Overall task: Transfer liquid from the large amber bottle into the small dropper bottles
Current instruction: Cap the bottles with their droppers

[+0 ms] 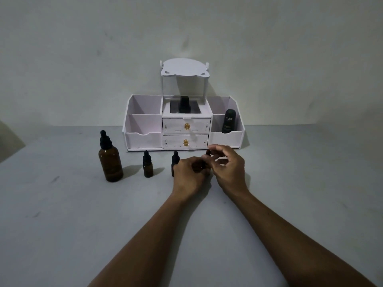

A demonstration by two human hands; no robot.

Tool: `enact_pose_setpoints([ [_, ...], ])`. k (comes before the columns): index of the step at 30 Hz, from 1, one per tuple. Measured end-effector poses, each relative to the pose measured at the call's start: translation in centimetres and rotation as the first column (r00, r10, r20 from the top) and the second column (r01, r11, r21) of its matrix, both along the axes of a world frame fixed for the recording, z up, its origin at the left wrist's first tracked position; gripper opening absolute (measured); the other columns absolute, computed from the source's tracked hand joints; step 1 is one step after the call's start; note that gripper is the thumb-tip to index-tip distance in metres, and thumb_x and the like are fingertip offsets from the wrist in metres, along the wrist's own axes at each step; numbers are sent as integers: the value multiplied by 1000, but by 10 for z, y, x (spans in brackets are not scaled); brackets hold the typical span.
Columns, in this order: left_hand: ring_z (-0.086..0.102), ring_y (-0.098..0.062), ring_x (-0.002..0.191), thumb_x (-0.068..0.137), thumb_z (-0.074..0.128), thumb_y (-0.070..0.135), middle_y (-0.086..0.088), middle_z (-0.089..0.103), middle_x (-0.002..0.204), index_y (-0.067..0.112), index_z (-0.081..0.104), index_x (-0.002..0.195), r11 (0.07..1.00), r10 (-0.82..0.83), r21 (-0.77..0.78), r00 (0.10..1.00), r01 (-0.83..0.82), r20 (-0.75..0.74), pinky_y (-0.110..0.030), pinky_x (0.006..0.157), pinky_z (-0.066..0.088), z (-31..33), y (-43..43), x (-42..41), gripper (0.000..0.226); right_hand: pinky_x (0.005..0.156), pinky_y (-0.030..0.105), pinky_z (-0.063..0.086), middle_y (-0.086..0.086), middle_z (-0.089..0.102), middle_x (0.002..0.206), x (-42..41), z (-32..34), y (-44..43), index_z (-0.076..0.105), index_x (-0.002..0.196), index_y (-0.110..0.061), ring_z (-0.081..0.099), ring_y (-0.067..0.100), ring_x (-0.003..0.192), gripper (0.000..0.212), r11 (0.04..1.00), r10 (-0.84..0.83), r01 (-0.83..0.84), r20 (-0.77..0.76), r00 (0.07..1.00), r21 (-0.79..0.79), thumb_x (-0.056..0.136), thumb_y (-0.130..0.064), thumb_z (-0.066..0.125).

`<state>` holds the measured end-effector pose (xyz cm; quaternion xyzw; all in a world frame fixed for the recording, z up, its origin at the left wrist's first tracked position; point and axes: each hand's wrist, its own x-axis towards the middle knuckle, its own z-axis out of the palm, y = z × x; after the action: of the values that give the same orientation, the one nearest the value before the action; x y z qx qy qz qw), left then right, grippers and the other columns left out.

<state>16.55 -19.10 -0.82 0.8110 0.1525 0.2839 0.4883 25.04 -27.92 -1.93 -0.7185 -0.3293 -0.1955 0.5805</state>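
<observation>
twisting the cap (208,152) pinched by the right hand (227,165), with the left hand (187,174) gripping its dropper bottle (202,165), may topple the second bottle (175,159) just beside.

Dim light, bare grey wall (83,48), white organizer (143,129) on grey table (62,224)

Large bottle (110,164) left of small bottle (148,167); organizer (143,139) behind both; tube (227,121) in its right compartment.
</observation>
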Motion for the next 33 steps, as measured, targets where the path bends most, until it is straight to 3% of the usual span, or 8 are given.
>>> enact_pose_setpoints([
  [4,63,10,67,88,69,5,2,74,104,11,73,113,1000,-7,-28,1000,7,-1,0,55,43,0,-1,0,26,90,19,55,-1,70,121,1,0,2,65,126,-15,65,9,109,35,998,59,-59,-15,998,-34,92,-7,65],
  [7,62,12,63,87,68,3,6,72,92,11,75,107,1000,-10,-26,1000,10,9,0,55,42,2,-1,-1,22,85,23,57,-1,72,113,3,-2,2,70,119,-15,67,10,102,30,997,49,-50,-18,999,-56,90,-11,70],
  [11,67,1,82,87,70,7,8,74,99,14,76,104,1000,9,-17,1000,-9,3,-5,73,51,3,1,2,19,74,15,55,-10,69,104,2,3,2,68,117,-18,65,6,92,36,999,35,-35,-31,999,10,82,-22,79],
  [13,70,-5,92,86,72,11,5,75,105,17,75,107,999,15,-39,1000,-16,-13,-17,84,56,2,0,3,22,80,11,54,-9,68,112,2,3,3,66,123,-17,65,5,98,36,999,34,-34,-31,999,11,87,-14,73],
  [15,70,-8,98,87,72,11,3,75,110,16,74,114,998,9,-64,1000,-10,-23,-18,86,53,2,1,3,27,87,13,54,-4,70,118,4,3,3,67,123,-16,65,8,104,34,999,48,-49,-51,998,-24,90,-6,67],
  [21,68,-5,91,88,70,8,2,74,109,13,74,114,999,11,-32,1000,-12,-17,-2,72,48,3,4,5,26,78,6,50,-3,73,107,8,0,4,72,113,-15,66,1,93,26,999,38,-39,-43,998,-27,87,-13,73],
  [30,67,-2,85,87,72,8,4,75,107,15,74,112,999,27,-34,999,-28,-31,0,57,44,3,1,4,27,79,4,49,-12,69,105,8,0,2,71,113,-18,64,-3,93,27,998,36,-39,-58,998,-44,86,-17,74],
  [33,69,-8,97,86,72,9,5,72,114,19,70,120,998,9,-62,999,-12,-41,-3,62,47,2,-1,2,35,78,10,54,-10,70,106,8,1,1,69,117,-19,66,2,94,32,998,34,-37,-75,997,-46,86,-15,75],
])
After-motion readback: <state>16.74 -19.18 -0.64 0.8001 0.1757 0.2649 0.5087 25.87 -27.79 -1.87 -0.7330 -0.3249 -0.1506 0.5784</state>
